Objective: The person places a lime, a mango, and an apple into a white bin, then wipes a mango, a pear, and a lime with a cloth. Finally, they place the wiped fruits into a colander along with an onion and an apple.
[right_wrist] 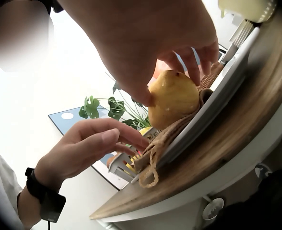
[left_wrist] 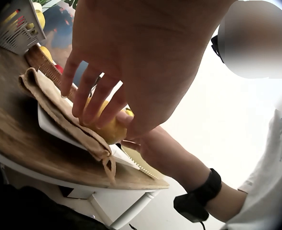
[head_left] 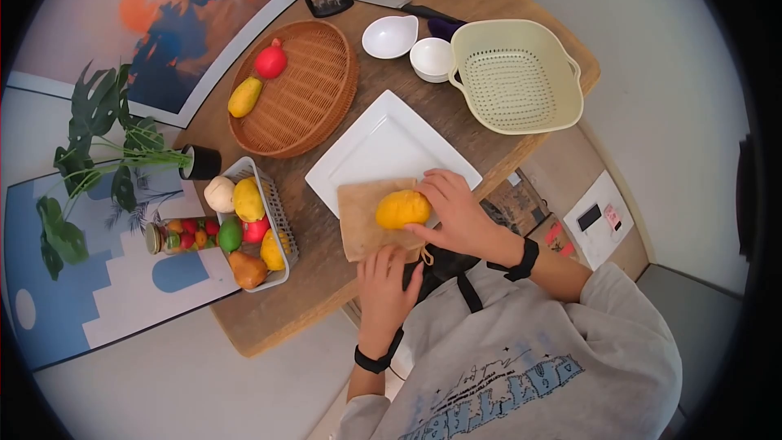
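A yellow mango (head_left: 401, 209) lies on a tan drawstring pouch (head_left: 356, 238), which overlaps the near corner of a white square plate (head_left: 383, 126). My right hand (head_left: 464, 216) holds the mango at its right end, with the thumb on the near side and fingers on the far side. At the pouch's near edge is my left hand (head_left: 387, 289), its fingers loosely extended and nothing in its grasp. The right wrist view shows the left fingertips right at the pouch, beside its drawstring loop (right_wrist: 149, 179).
A grey basket (head_left: 281, 224) of fruit stands left, beside a jar (head_left: 183, 235) and a potted plant (head_left: 199, 163). Behind are a wicker tray (head_left: 305, 106) with two fruits, white bowls (head_left: 389, 37), a knife (head_left: 383, 0) and a peeler (head_left: 328, 2). A pale green colander (head_left: 517, 81) stands right.
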